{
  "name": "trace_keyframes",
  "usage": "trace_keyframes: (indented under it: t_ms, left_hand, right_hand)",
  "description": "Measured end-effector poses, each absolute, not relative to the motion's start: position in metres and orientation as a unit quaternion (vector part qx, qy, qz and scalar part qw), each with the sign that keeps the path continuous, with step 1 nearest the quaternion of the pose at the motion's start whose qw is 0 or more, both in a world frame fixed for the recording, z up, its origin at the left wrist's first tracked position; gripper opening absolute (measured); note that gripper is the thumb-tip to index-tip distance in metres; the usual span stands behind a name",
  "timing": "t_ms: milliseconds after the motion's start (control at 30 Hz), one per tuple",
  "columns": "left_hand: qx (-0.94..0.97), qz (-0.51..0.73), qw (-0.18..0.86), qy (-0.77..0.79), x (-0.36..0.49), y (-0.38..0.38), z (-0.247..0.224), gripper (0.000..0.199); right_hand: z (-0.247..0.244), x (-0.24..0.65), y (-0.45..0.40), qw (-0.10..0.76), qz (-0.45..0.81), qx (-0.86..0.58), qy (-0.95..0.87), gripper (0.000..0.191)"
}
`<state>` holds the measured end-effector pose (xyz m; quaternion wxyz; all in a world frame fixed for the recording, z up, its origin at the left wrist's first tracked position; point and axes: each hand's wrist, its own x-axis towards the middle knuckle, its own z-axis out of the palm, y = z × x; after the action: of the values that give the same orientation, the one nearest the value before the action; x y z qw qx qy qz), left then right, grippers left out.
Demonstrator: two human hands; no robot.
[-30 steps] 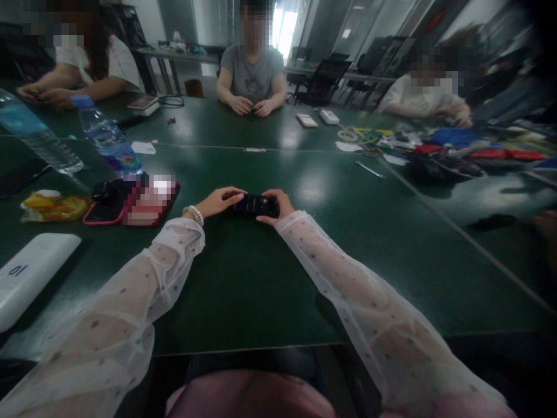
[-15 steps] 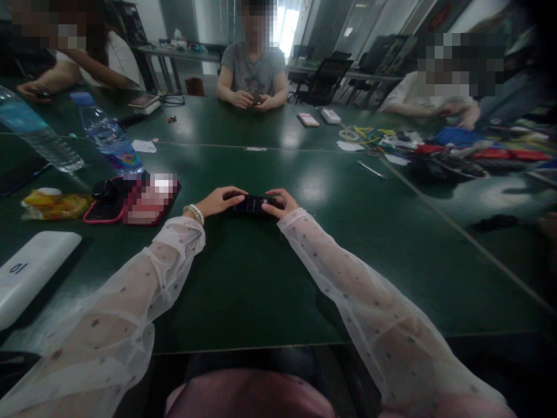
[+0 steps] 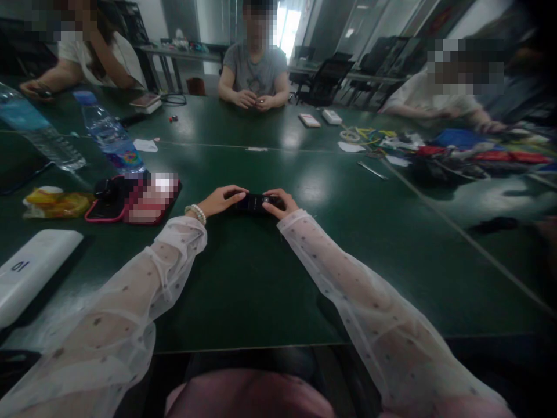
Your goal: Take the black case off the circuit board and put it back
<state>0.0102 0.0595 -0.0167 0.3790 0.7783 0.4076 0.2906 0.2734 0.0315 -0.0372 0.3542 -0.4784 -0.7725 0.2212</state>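
Observation:
A dark smartphone point(image 3: 253, 202) is held sideways, low over the green table, with small light marks on its screen. My left hand point(image 3: 221, 201) grips its left end, thumb on the near edge and fingers curled behind. On the right end my right hand point(image 3: 282, 203) has closed the same way, its thumb lying over the screen's edge. Most of the fingertips behind the phone are hidden. A beaded bracelet point(image 3: 196, 213) circles my left wrist, and sheer sleeves cover both forearms.
Left of my hands lie a phone in a pink-edged case point(image 3: 108, 203), a yellow packet point(image 3: 58, 203), a white power bank point(image 3: 37, 273) and two water bottles point(image 3: 111, 136). A wrench point(image 3: 372, 170) and tangled cables point(image 3: 369, 136) lie to the right. Several people sit around the table point(image 3: 261, 290).
My hands and the phone have hardly moved. The person at the right has stretched a hand further right along the table, and the hands of the person opposite have shifted slightly.

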Motion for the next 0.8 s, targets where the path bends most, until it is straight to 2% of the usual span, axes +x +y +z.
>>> trace_keyframes:
  t_ms: [133,267,433,800]
  left_hand:
    - [0.773,0.296,0.376,0.416,0.011,0.060,-0.017,0.062]
    - [0.760,0.308,0.384,0.425,0.013,0.060,-0.017,0.064]
    - [0.749,0.323,0.379,0.438,0.012,0.062,-0.021,0.065]
    - [0.769,0.308,0.334,0.450,0.011,0.065,-0.024,0.075]
  right_hand:
    - [-0.041,0.271,0.034,0.370,0.188,-0.483,-0.771,0.038]
    - [-0.043,0.269,0.039,0.363,0.104,-0.444,-0.812,0.065]
    - [-0.039,0.269,0.038,0.349,0.086,-0.419,-0.833,0.054]
    - [-0.051,0.271,0.045,0.367,0.177,-0.457,-0.791,0.056]
